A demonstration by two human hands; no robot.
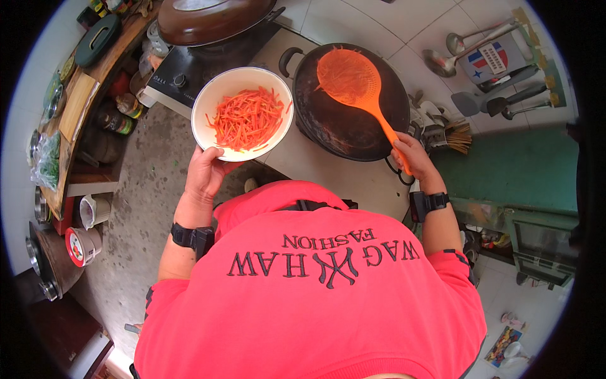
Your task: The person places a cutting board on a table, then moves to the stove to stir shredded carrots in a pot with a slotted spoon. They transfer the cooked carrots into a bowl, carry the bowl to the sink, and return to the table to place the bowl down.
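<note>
My left hand (207, 168) grips the near rim of a white bowl (204, 99) with a dark edge. Shredded carrot (248, 118) lies heaped inside it. On the right, my right hand (414, 154) is closed around the handle of an orange perforated skimmer (374, 97). More carrot shreds (345, 76) rest in the skimmer's scoop, which is over the far part of a dark wok (350, 137). The wok holds what looks like dark liquid; its depth cannot be told. Bowl and skimmer are apart, the bowl to the left of the wok.
A black cooktop (182, 71) bears a brown lidded pot (213, 21) behind the bowl. Ladles and spatulas (487, 94) hang on the right wall near chopsticks (458, 137). To the left is a wooden shelf (78, 106) with bottles (116, 121) beneath. A green cabinet (516, 170) stands right.
</note>
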